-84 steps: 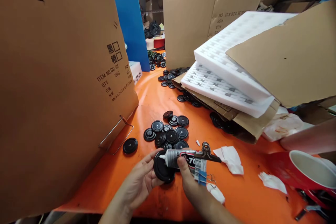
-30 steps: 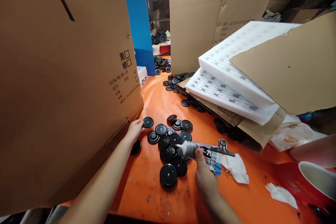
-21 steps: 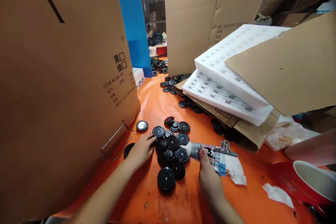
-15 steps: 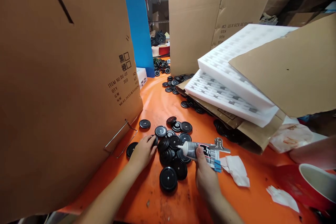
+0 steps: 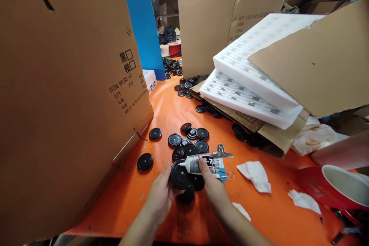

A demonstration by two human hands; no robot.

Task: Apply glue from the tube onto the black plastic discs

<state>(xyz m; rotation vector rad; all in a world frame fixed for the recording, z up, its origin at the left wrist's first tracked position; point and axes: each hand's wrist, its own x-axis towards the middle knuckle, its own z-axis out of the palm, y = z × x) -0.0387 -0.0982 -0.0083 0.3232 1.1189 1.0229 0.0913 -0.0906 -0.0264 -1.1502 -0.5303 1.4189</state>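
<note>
My left hand (image 5: 162, 192) grips a round black disc (image 5: 181, 178) by its edge, with the disc's flat face turned up and a small light spot at its centre. In my right hand (image 5: 213, 188) is a grey and white glue tube (image 5: 198, 164), held on its side. Its pale nozzle points left and lies over the disc's face, near the centre; whether it touches cannot be told. A metal bulldog clip (image 5: 221, 150) and a blue binder clip (image 5: 223, 174) pinch the tube's tail. Several more black discs (image 5: 190, 149) lie in a loose pile just beyond my hands.
A large cardboard box (image 5: 72, 103) walls off the left, with a bent wire (image 5: 127, 146) beside it. White foam sheets (image 5: 248, 92) rest on cardboard at right. Crumpled tissues (image 5: 256, 177) and a red container (image 5: 325, 188) stand on the orange tabletop (image 5: 170, 103) to the right.
My left hand has come right and nearer from the pile and now holds a disc. My right hand has shifted left with the glue tube, bringing its nozzle over that disc.
</note>
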